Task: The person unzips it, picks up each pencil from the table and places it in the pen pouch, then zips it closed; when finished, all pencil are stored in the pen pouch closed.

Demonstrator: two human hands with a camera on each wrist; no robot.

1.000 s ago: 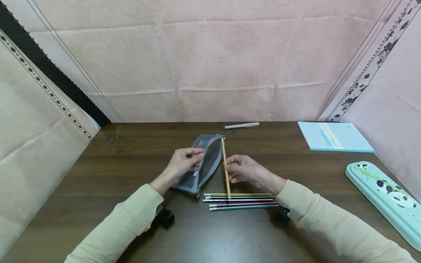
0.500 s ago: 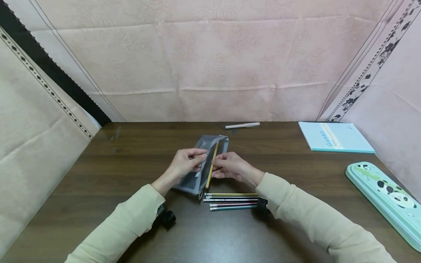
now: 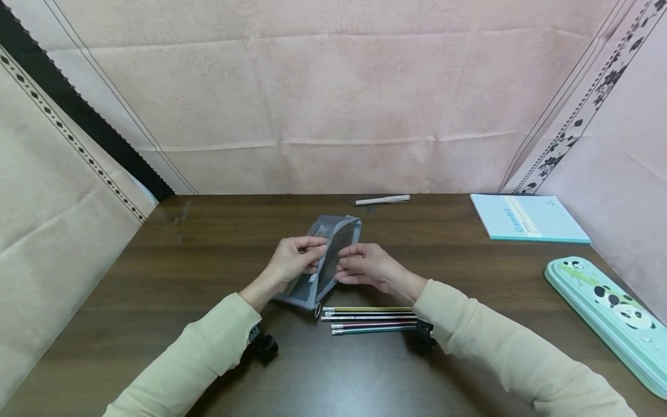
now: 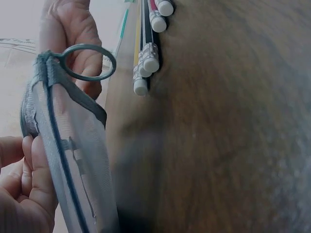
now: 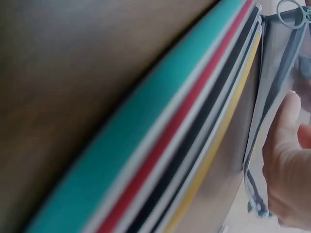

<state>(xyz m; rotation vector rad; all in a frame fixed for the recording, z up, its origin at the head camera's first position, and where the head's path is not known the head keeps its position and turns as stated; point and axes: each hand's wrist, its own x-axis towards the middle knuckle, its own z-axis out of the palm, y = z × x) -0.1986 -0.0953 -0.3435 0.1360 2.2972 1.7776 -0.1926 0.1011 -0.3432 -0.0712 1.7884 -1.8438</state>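
Since half a second ago, the yellow pencil has left the right hand [image 3: 371,267]; that hand is at the mouth of the grey pouch [image 3: 333,249], mid-frame, its fingers loosely bent and holding nothing I can see. The left hand has its fingers [image 3: 319,250] pinched on the pouch's left lip, so the mouth gapes. I take the pencil to be inside, though the mesh is too dim for me to be sure.

I read the step as filling the pouch pencil by pencil; next I'd lower the right hand to the row of pencils [image 3: 365,318] at lower centre and lift one. The black wrist camera [image 3: 424,333] covers their right ends, so I'd watch that.

The desk [image 3: 156,278] is roomy at left and bottom centre; a pen [image 3: 383,200] lies near the far edge, while a notebook [image 3: 530,217] and mint case [image 3: 607,313] bound the right.
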